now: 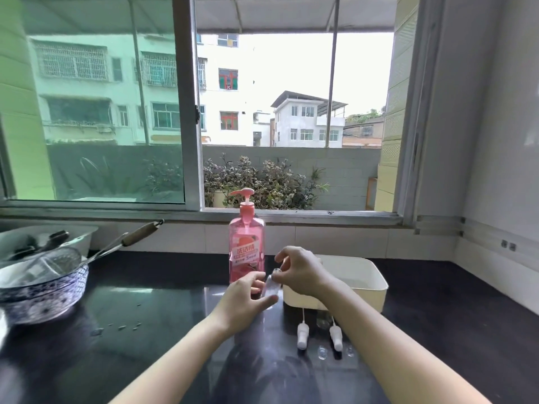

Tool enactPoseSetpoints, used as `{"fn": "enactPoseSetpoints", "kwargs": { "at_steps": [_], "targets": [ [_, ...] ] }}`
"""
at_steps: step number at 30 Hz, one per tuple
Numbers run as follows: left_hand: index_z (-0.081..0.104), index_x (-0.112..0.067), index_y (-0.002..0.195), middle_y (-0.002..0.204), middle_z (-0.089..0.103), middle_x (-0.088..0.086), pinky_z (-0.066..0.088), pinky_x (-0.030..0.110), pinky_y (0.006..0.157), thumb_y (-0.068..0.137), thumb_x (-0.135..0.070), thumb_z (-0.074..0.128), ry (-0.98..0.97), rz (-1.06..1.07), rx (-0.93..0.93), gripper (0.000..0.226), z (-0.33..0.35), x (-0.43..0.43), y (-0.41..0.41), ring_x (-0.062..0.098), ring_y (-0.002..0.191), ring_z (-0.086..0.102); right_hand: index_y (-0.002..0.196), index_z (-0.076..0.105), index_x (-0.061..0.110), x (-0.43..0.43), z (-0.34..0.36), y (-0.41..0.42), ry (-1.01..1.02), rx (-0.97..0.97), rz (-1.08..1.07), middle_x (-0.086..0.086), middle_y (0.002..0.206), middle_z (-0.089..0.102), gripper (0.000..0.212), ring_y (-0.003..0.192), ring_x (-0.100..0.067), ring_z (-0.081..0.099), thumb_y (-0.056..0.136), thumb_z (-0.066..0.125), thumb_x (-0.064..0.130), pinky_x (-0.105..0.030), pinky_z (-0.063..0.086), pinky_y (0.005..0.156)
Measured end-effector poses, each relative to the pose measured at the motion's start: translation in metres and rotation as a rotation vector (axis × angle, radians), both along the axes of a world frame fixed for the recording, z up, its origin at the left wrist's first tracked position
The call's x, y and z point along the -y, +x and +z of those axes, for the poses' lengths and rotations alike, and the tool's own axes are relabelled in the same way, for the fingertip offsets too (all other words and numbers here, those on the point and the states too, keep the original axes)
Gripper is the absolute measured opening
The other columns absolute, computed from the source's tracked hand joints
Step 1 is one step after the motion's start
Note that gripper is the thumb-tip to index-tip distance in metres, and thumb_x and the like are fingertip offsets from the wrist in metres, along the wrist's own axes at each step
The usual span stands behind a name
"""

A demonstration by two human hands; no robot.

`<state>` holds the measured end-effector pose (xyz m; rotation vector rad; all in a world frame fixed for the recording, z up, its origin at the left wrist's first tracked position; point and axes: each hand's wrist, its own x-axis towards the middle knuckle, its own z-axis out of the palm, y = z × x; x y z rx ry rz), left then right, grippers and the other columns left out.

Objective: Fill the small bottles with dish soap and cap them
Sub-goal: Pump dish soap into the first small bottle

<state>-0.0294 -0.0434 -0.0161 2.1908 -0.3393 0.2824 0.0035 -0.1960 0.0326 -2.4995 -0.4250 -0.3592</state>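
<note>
A small clear bottle [270, 285] is held above the dark counter [163, 310]. My left hand [245, 298] grips its body from the left. My right hand [300, 271] pinches its top, where a clear cap sits. The pink dish soap pump bottle [246, 246] stands upright just behind my left hand. Two white spray pump heads [302, 335] [336, 337] lie on the counter in front of the hands, with two small clear caps [322, 351] [350, 351] beside them.
A cream plastic tub [376, 290] stands at the right behind my right hand. A blue-and-white bowl [43, 295] with a strainer and a white container of utensils [43, 240] sit at the left. Water drops [125, 326] dot the counter. The window ledge runs behind.
</note>
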Motion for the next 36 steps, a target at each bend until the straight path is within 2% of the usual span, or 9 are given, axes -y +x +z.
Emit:
{"fn": "enactPoseSetpoints", "kwargs": {
  "at_steps": [3,7,10,14,18,21,27,31,36],
  "targets": [
    [0.061,-0.008,0.109,0.094,0.069,0.009,0.055,0.023,0.075,0.076,-0.023,0.074,-0.176,0.023,-0.008,0.039,0.003,-0.001,0.006,0.017,0.083,0.068,0.104,0.061,0.014,-0.008,0.012,0.002,0.107,-0.021,0.051,-0.001,0.092,0.067,0.035,0.079,-0.015,0.06,0.075,0.072,0.028,-0.033,0.051,0.079],
    [0.063,-0.009,0.098,0.089,0.069,0.016,0.052,0.026,0.066,0.075,-0.012,0.074,-0.322,0.146,0.008,0.026,0.015,-0.018,0.017,0.02,0.074,0.064,0.11,0.058,0.01,-0.022,0.028,0.015,0.072,0.005,0.091,-0.007,0.104,0.068,0.035,0.093,-0.022,0.063,0.082,0.067,0.029,-0.043,0.049,0.09],
    [0.061,-0.014,0.099,0.084,0.067,0.003,0.049,0.021,0.06,0.078,-0.013,0.071,-0.352,0.324,0.112,0.024,0.036,-0.044,0.039,0.016,0.074,0.064,0.121,0.051,0.004,-0.038,0.055,0.034,0.105,0.155,0.1,-0.015,0.118,0.063,0.033,0.103,-0.026,0.06,0.09,0.052,0.016,-0.04,0.049,0.093],
    [0.062,-0.015,0.101,0.08,0.064,0.002,0.045,0.02,0.056,0.078,-0.015,0.072,-0.333,0.454,0.213,0.025,0.068,-0.065,0.07,0.018,0.073,0.062,0.14,0.031,0.009,-0.064,0.088,0.057,-0.005,0.321,0.105,-0.014,0.138,0.046,0.061,0.121,-0.029,0.048,0.084,0.051,0.001,-0.038,0.041,0.099],
    [0.064,-0.01,0.102,0.079,0.065,0.007,0.051,0.03,0.063,0.075,-0.013,0.074,-0.278,0.473,0.264,0.028,0.084,-0.068,0.094,0.023,0.074,0.063,0.142,0.028,0.007,-0.085,0.098,0.077,-0.197,0.284,0.114,-0.01,0.147,0.036,0.064,0.136,-0.025,0.033,0.083,0.051,-0.003,-0.041,0.034,0.11],
    [0.065,-0.008,0.103,0.082,0.067,0.011,0.056,0.037,0.073,0.074,-0.015,0.075,-0.284,0.449,0.287,0.032,0.085,-0.067,0.104,0.027,0.077,0.065,0.132,0.043,0.003,-0.089,0.09,0.084,-0.276,0.33,0.1,-0.012,0.135,0.049,0.05,0.125,-0.025,0.046,0.083,0.053,-0.002,-0.039,0.043,0.103],
    [0.066,-0.01,0.106,0.074,0.063,0.0,0.054,0.032,0.071,0.074,-0.018,0.075,-0.309,0.435,0.344,0.034,0.089,-0.065,0.112,0.02,0.072,0.061,0.13,0.047,0.004,-0.087,0.081,0.09,-0.232,0.469,0.096,-0.009,0.133,0.054,0.048,0.12,-0.026,0.052,0.083,0.052,-0.003,-0.035,0.046,0.099],
    [0.065,-0.01,0.112,0.095,0.07,0.005,0.052,0.023,0.07,0.075,-0.013,0.074,-0.255,0.452,0.438,0.038,0.086,-0.065,0.115,0.015,0.078,0.061,0.122,0.054,0.003,-0.091,0.07,0.096,-0.147,0.555,0.075,-0.01,0.125,0.06,0.041,0.117,-0.025,0.055,0.082,0.05,-0.005,-0.032,0.047,0.098],
    [0.064,-0.006,0.115,0.114,0.067,0.014,0.053,0.036,0.091,0.076,-0.011,0.073,-0.242,0.444,0.469,0.04,0.079,-0.065,0.12,0.023,0.098,0.066,0.128,0.051,0.001,-0.102,0.04,0.1,0.078,0.592,0.058,-0.01,0.132,0.056,0.052,0.127,-0.022,0.045,0.077,0.053,-0.01,-0.029,0.038,0.107]
  ]
}}
